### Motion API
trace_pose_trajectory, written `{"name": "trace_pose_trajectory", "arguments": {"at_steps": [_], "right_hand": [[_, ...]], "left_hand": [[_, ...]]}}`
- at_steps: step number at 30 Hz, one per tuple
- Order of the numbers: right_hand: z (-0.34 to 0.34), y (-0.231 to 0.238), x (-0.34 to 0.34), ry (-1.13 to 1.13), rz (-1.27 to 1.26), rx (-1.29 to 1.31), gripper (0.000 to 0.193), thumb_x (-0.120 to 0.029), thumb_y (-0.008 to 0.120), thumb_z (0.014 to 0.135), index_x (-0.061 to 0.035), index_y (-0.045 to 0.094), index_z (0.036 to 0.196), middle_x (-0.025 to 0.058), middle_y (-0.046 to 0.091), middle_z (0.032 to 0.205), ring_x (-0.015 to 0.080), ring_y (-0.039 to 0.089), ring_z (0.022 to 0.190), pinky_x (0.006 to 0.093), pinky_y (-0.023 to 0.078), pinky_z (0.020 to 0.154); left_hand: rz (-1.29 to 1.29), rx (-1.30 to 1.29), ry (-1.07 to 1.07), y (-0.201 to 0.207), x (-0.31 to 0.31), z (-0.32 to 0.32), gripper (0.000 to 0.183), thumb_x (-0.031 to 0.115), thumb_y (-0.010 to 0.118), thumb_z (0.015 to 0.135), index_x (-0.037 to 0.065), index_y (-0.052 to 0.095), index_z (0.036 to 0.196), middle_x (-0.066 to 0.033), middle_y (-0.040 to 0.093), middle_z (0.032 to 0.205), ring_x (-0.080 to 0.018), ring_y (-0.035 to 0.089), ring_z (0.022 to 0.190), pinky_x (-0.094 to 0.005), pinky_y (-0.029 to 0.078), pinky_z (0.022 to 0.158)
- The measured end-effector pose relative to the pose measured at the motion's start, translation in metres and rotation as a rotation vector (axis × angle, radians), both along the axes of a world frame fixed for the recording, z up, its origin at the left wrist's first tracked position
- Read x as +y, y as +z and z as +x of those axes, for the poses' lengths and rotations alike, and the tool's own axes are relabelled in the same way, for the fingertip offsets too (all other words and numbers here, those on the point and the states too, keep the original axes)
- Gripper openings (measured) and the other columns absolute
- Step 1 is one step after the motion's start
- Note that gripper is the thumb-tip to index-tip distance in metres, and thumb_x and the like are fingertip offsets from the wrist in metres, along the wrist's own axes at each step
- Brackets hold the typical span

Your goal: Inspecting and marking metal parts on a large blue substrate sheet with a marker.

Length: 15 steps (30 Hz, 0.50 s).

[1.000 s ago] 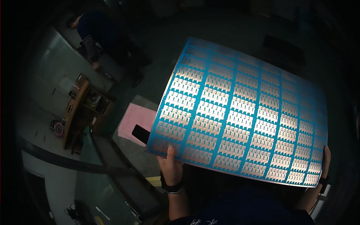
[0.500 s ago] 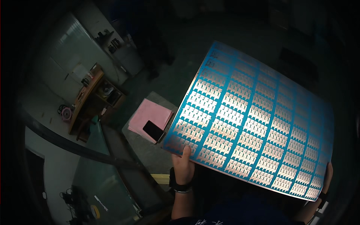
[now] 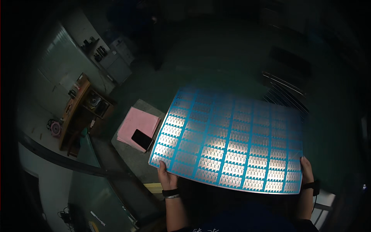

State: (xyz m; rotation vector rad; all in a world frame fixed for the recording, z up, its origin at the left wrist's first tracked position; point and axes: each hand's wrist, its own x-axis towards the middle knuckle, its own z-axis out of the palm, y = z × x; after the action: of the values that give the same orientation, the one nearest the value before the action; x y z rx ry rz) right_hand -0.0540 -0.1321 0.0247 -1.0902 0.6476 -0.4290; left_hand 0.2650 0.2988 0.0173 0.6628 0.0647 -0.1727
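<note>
A large thin blue panel (image 3: 220,133), patterned with rows of shiny metallic blocks like a circuit board panel, is held up in front of me. My left hand (image 3: 167,178) grips its lower left corner, the thumb on the upper face and the other fingers hidden underneath. At the right edge, near the lower corner, my right hand (image 3: 306,170) holds the panel from the side; most of its fingers are out of sight. Light glints off the panel's nearer rows, while its far edge fades into shadow.
Left of the panel, a black phone (image 3: 142,139) lies on pink sheets (image 3: 135,125) atop a grey surface (image 3: 141,106). Farther left are a wooden shelf desk (image 3: 75,104), a pink fan (image 3: 55,129) and a glass-topped table (image 3: 96,199). A dark slatted rack (image 3: 286,94) stands beyond the panel. A person (image 3: 148,38) is at the back.
The panel has swung lower and leftward in my hands and lies flatter, its right side raised. The dark slatted rack behind it has come into sight. Both hands keep their hold.
</note>
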Motion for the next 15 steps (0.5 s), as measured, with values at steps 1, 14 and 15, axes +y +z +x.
{"name": "trace_pose_trajectory", "arguments": {"at_steps": [1, 14, 15], "right_hand": [[-0.003, -0.014, -0.006, 0.039, 0.036, 0.042, 0.032, -0.024, 0.048, 0.090, 0.0009, 0.050, 0.111, 0.0065, 0.060, 0.098, 0.0121, 0.059, 0.083, 0.0257, 0.047, 0.075], [0.008, -0.073, 0.006, -0.052, 0.117, 0.306, 0.032, -0.024, 0.043, 0.093, 0.0003, 0.052, 0.111, 0.0050, 0.059, 0.094, 0.0112, 0.056, 0.081, 0.0263, 0.044, 0.076], [0.008, -0.076, 0.008, -0.063, 0.081, 0.293, 0.032, -0.024, 0.041, 0.093, 0.0008, 0.054, 0.108, 0.0047, 0.059, 0.093, 0.0102, 0.056, 0.081, 0.0265, 0.044, 0.075]], "left_hand": [[-0.036, 0.016, -0.009, -0.008, 0.003, 0.000, 0.043, 0.022, 0.047, 0.090, -0.001, 0.037, 0.125, -0.0155, 0.045, 0.125, -0.0273, 0.045, 0.114, -0.0426, 0.035, 0.097], [-0.003, 0.320, -0.150, -0.072, 0.049, 0.004, 0.057, 0.031, 0.055, 0.084, -0.001, 0.036, 0.127, -0.0157, 0.044, 0.126, -0.0302, 0.042, 0.115, -0.0465, 0.030, 0.099], [-0.002, 0.357, -0.135, -0.073, 0.048, 0.004, 0.059, 0.031, 0.056, 0.084, -0.001, 0.034, 0.128, -0.0160, 0.043, 0.127, -0.0305, 0.041, 0.116, -0.0466, 0.029, 0.100]]}}
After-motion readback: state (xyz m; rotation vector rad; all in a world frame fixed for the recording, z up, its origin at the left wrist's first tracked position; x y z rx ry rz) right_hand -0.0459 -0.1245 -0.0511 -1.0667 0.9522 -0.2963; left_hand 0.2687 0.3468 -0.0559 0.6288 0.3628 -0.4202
